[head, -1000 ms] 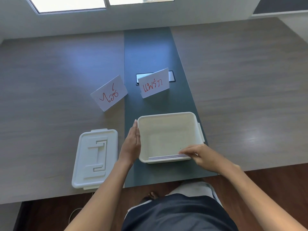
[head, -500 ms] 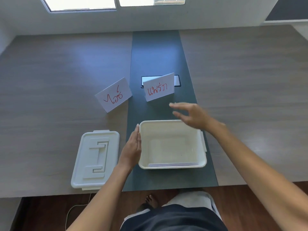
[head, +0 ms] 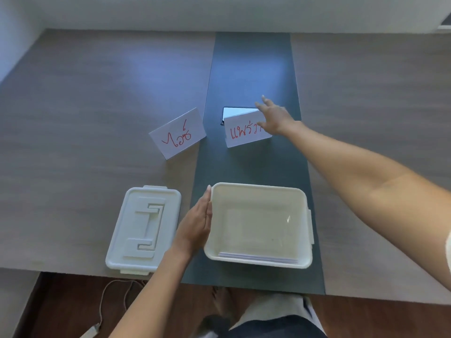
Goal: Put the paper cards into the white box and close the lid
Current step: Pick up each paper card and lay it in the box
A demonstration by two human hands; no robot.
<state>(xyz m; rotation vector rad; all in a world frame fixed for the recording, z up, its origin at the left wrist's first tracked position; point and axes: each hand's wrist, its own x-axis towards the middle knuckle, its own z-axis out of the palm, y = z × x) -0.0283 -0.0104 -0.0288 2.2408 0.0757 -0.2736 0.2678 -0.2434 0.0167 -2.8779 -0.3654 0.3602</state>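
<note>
Now the right hand reaches out over the far card near the middle of the frame, fingers spread wide and loose, thumb side low against the card's upper right corner. Whether it actually pinches the paper I cannot tell; the fingers cover that corner and part of the red writing. This card stands on the dark strip that runs down the centre of the tabletop, with a dark phone-like slab just behind it.

A second card, also lettered in red, stands left of centre, tilted, well apart from the hand.

Lower in the frame the left hand lies flat and open against the left wall of the box, fingers straight along it, gripping nothing. The box sits open on the dark strip, and a thin stack of papers rests inside along its near wall. The lid lies flat on the tabletop at lower left, just beside the left hand. A cable trails on the floor below.
</note>
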